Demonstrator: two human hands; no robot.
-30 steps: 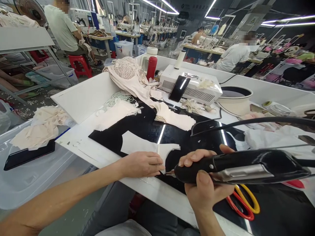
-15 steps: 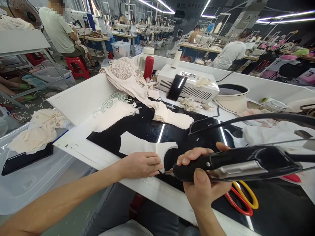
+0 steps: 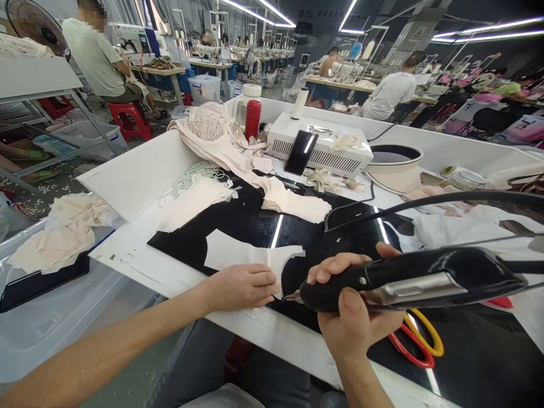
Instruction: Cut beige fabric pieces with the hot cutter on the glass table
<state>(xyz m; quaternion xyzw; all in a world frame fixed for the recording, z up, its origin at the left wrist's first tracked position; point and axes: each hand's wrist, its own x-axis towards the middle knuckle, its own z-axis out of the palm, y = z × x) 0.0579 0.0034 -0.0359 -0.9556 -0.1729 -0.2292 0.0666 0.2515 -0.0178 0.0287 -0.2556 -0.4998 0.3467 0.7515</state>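
My left hand [image 3: 246, 287] lies flat on a white cut piece [image 3: 233, 251] of fabric, holding it down near the front edge of a glossy black board [image 3: 250, 218]. In my right hand [image 3: 355, 317] is a black corded hand tool [image 3: 425, 277] with a metal lever along its side. The tool's pointed metal tip is by the lower right corner of the white piece, close to my left fingertips; whether it touches the fabric I cannot tell. Scissors [image 3: 419, 343] with red and yellow handles lie partly hidden beneath the tool.
Stacked cream fabric pieces [image 3: 293, 199] and bras [image 3: 208, 133] lie behind the white piece. Farther back stand a phone [image 3: 301, 152], a white vented box [image 3: 276, 139] and a red bottle [image 3: 253, 119]. A clear plastic bin [image 3: 55, 340] is at left. The tool's cable [image 3: 459, 197] arches across the right side.
The camera view has shifted slightly. Both hands, the tool and the white piece keep nearly the same places relative to each other.
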